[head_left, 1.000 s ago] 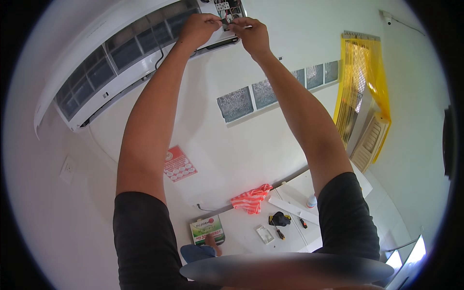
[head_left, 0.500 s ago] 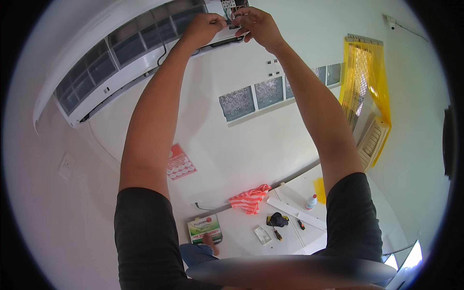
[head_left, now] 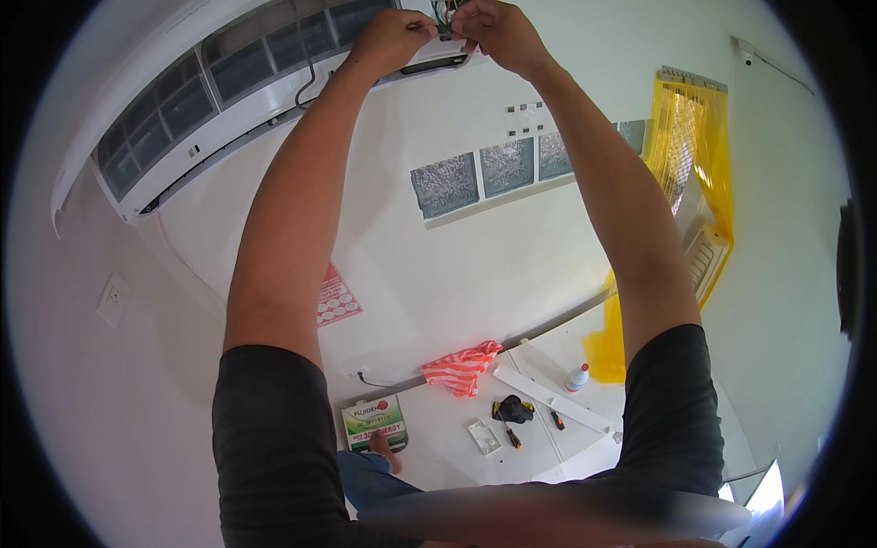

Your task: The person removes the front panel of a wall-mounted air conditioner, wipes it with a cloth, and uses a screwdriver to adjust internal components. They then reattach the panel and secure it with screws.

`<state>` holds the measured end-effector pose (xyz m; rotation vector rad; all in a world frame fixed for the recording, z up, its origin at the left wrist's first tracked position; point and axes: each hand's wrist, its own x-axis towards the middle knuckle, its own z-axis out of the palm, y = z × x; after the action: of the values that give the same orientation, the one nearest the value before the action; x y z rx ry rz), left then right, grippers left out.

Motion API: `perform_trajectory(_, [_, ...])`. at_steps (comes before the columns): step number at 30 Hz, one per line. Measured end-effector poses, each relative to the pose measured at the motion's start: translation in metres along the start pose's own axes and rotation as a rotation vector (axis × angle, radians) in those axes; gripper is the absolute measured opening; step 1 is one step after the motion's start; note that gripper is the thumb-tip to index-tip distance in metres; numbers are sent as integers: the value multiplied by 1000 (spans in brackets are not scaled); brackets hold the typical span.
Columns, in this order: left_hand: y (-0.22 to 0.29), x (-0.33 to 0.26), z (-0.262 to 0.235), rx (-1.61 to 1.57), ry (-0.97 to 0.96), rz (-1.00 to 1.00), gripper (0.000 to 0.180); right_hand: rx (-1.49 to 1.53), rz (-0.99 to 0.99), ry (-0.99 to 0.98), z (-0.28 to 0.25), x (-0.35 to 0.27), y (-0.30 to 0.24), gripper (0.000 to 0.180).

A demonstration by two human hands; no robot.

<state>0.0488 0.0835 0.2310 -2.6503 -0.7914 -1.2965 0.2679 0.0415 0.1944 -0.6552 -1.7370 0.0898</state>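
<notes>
From where I stand, both arms reach high to the right end of a long white air conditioner (head_left: 233,114) on the wall, its smooth plastic shell gently rounded and its dark mesh panels (head_left: 187,110) ribbed into rectangles. There, thin coloured wires (head_left: 448,11) show between the hands, above a small dark piece (head_left: 445,33). The left hand (head_left: 395,38) has its thumb and finger pinched on the near edge of that piece. The right hand (head_left: 504,36) curls in from the other side, fingertips bent beside it; I can't tell whether they grip it or a wire.

The unit's lower edge runs just under the hands, leaving them a narrow gap between them, while smooth pale wall (head_left: 393,265) opens out between the forearms, down past a row of rippled glass blocks (head_left: 507,167). Well below, the white tabletop (head_left: 443,422) carries a crumpled striped cloth (head_left: 461,367), a straight flat strip (head_left: 548,399), a shallow rectangular plastic frame (head_left: 484,437) and a slim screwdriver (head_left: 514,438).
</notes>
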Motion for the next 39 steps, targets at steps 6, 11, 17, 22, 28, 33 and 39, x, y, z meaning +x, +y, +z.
perform_trajectory(6, [2, -2, 2, -39, 30, 25, 25, -4, -32, -4, 1, 0, -13, 17])
perform_trajectory(11, [-3, 0, 4, -50, 43, 15, 23, -91, 51, 3, 1, -2, -23, 19])
perform_trajectory(17, [-6, 3, 3, -48, 3, 10, 18, -92, 25, 20, 6, 8, -25, 13])
perform_trajectory(22, [0, 8, 6, -125, -21, -214, 27, -12, 72, 70, 11, 18, -19, 16])
perform_trajectory(28, [0, 6, 11, -216, 158, 19, 18, 31, -28, 56, 14, 20, -13, 14])
perform_trajectory(33, [0, 5, 11, -108, 171, -11, 19, 29, -5, 63, 19, 23, -14, 13])
perform_trajectory(39, [6, 3, 10, -18, 209, -12, 20, -162, -58, 134, 23, 16, -28, 16])
